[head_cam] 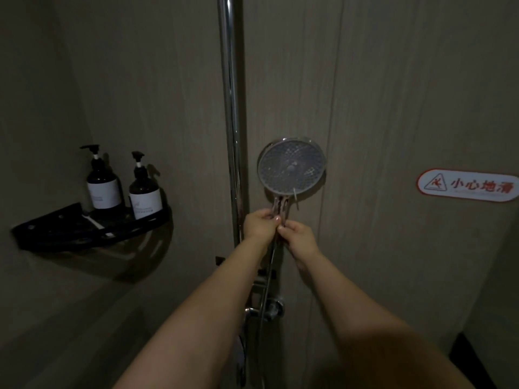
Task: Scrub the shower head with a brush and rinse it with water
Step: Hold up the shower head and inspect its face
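A round chrome shower head (292, 167) faces me, its grey nozzle face upright in front of the wall. Its shiny handle (280, 204) runs down into both hands. My left hand (259, 224) grips the handle from the left, fingers curled round it. My right hand (297, 238) grips it just below, from the right. A thin hose (266, 284) hangs down from the handle. No brush is in view. The light is dim.
A vertical chrome riser pipe (231, 108) stands just left of the hands. The mixer valve (266, 310) sits low on the wall. A black corner shelf (84, 228) at left carries two dark pump bottles (102, 183). A red-and-white slip warning sign (467, 185) is at right.
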